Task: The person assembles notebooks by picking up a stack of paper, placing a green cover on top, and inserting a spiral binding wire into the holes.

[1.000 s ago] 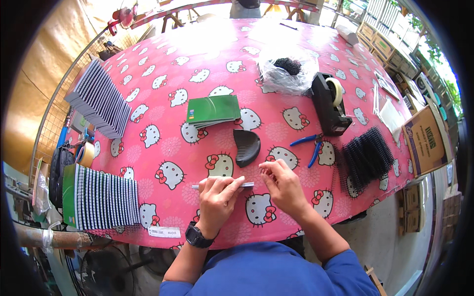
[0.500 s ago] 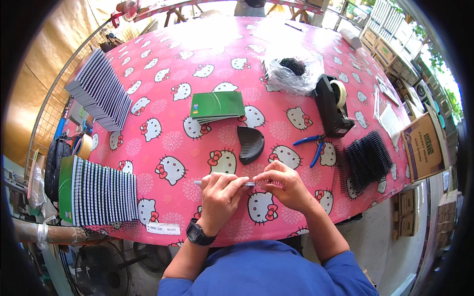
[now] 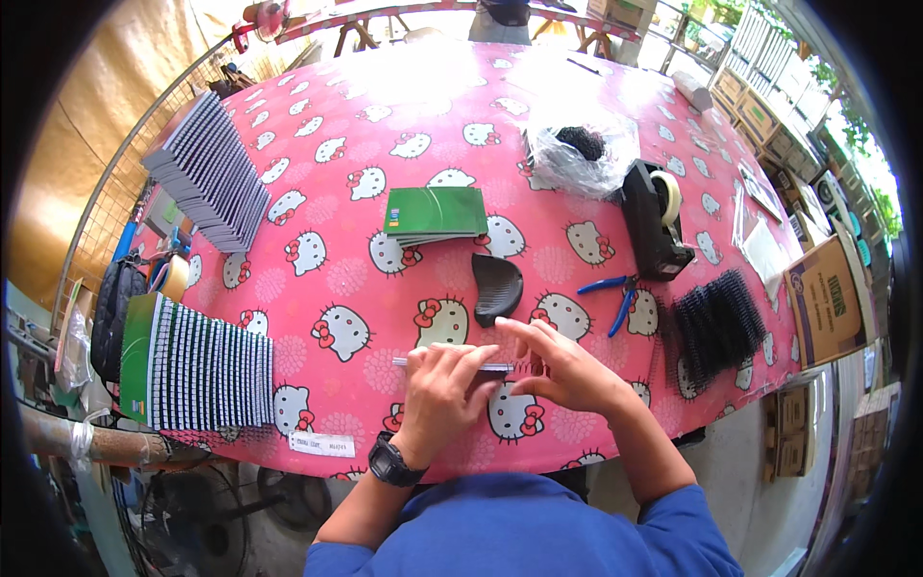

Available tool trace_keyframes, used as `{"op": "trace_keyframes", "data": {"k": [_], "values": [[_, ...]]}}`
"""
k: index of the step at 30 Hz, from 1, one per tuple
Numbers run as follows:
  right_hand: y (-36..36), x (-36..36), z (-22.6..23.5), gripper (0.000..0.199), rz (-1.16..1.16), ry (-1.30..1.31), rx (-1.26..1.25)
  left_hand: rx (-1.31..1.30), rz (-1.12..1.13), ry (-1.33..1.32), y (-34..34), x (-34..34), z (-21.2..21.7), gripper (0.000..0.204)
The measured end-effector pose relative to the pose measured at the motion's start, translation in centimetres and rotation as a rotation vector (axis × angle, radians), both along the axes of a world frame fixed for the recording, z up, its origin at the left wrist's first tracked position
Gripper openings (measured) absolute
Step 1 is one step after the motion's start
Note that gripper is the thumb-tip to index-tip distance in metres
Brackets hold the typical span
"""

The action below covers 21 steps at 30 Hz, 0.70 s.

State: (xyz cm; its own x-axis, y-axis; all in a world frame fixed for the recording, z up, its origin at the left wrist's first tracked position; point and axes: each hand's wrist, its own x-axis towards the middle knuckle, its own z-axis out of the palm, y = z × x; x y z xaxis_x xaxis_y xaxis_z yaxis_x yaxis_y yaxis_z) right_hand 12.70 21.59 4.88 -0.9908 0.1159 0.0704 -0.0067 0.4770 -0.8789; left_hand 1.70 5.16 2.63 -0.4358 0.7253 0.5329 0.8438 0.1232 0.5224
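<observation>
My left hand (image 3: 444,383), with a black watch at its wrist, is closed around a thin notebook (image 3: 496,366) held edge-up near the table's front. From the notebook's right end a dark spiral coil (image 3: 524,367) sticks out. Beside that end my right hand (image 3: 567,370) has its thumb and fingers spread apart, nothing gripped between them. Just beyond the hands lies a black curved, ribbed block (image 3: 497,290). A few green-covered notebooks (image 3: 436,212) lie stacked farther off. Blue-handled pliers (image 3: 617,296) rest to the right of the block.
Pink patterned cloth (image 3: 327,288) covers the table. Two stacks of spiral-bound notebooks, a far one (image 3: 212,178) and a near one (image 3: 207,365), stand left. At right are black coils (image 3: 716,322), a tape dispenser (image 3: 654,226), a plastic bag (image 3: 601,159) with coils and a carton (image 3: 829,293).
My right hand has let go of the coil, its pinch opening and fingers lifting away. My left hand keeps its hold on the notebook. The whole view has shifted slightly.
</observation>
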Motion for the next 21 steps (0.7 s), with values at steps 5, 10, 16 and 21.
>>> {"op": "trace_keyframes", "data": {"k": [5, 10, 16, 21], "values": [[0.5, -0.5, -0.5, 0.041, 0.102, -0.091, -0.051, -0.054, -0.078, 0.056, -0.6, 0.0, -1.4, 0.022], [5.0, -5.0, -3.3, 0.049, -0.076, 0.141, 0.283, -0.059, -0.081, 0.091, -0.2, 0.5, -0.4, 0.023], [7.0, -8.7, -4.7, 0.074, 0.197, -0.058, 0.680, -0.182, -0.186, 0.174, -0.4, -0.3, -1.0, 0.019], [6.8, -8.7, -4.4, 0.074, 0.229, -0.122, 0.777, -0.124, -0.229, 0.144, -0.4, -0.4, -0.6, 0.018]]}}
